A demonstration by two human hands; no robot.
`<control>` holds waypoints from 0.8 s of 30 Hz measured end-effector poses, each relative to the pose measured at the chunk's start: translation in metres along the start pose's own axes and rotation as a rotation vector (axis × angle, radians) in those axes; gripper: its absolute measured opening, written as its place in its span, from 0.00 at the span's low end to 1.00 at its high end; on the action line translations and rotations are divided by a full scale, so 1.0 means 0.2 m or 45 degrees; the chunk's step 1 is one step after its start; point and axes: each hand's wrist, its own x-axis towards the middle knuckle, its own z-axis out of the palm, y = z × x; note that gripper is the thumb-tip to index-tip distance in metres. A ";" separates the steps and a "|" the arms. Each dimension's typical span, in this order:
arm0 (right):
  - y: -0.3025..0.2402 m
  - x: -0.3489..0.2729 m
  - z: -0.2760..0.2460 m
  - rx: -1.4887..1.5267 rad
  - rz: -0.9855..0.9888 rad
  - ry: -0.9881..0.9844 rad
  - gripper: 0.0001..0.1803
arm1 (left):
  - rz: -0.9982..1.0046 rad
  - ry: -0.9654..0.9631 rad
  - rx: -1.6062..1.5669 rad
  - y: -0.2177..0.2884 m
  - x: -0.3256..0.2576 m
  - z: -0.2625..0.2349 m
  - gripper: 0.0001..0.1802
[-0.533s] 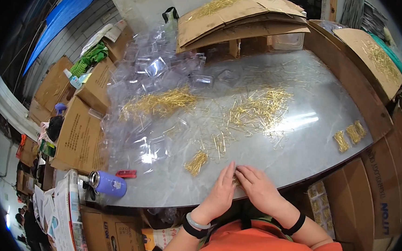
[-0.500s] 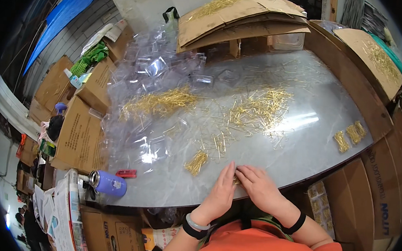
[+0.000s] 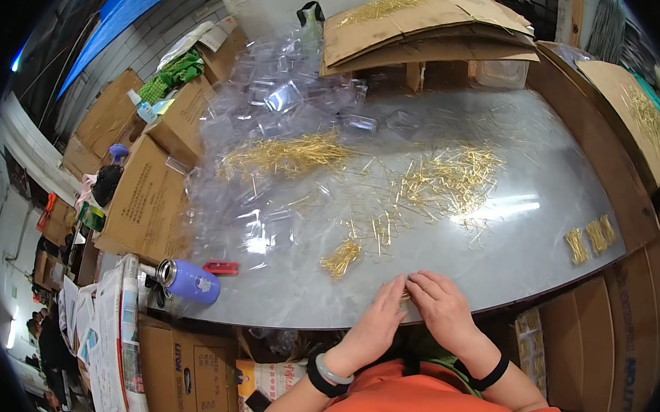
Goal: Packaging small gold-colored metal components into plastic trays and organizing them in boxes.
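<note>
My left hand (image 3: 374,325) and my right hand (image 3: 443,309) are together at the near edge of the table. A bit of a bundle of gold wire hooks (image 3: 405,296) shows between them; most of it is hidden by my fingers. My fingers press in on it from both sides. Just left of my hands lies a small bunch of gold hooks (image 3: 340,259). Beyond it, a loose pile of gold hooks (image 3: 454,180) spreads over the grey table (image 3: 285,298). Another heap of gold hooks (image 3: 291,153) lies to the left.
Clear plastic boxes (image 3: 280,95) pile up at the back left. A purple bottle (image 3: 193,282) and a red tool (image 3: 221,267) lie at the left edge. Tied gold bundles (image 3: 576,245) sit far right. Cardboard sheets (image 3: 426,33) stand at the back, and a carton (image 3: 150,201) flanks the left.
The whole view has shifted slightly, so the scene sits further right and a little higher at left. My hands stay together around the bundle, with hardly any change.
</note>
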 end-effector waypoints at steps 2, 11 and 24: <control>0.00 0.00 0.00 -0.002 0.010 0.013 0.21 | -0.043 0.034 -0.043 0.01 0.00 -0.01 0.34; 0.01 0.00 0.01 -0.004 -0.001 0.039 0.19 | -0.033 0.220 0.218 0.00 0.07 -0.01 0.25; -0.04 0.01 0.00 0.007 0.110 0.053 0.21 | -1.150 0.522 -0.911 -0.35 -0.03 -0.42 0.15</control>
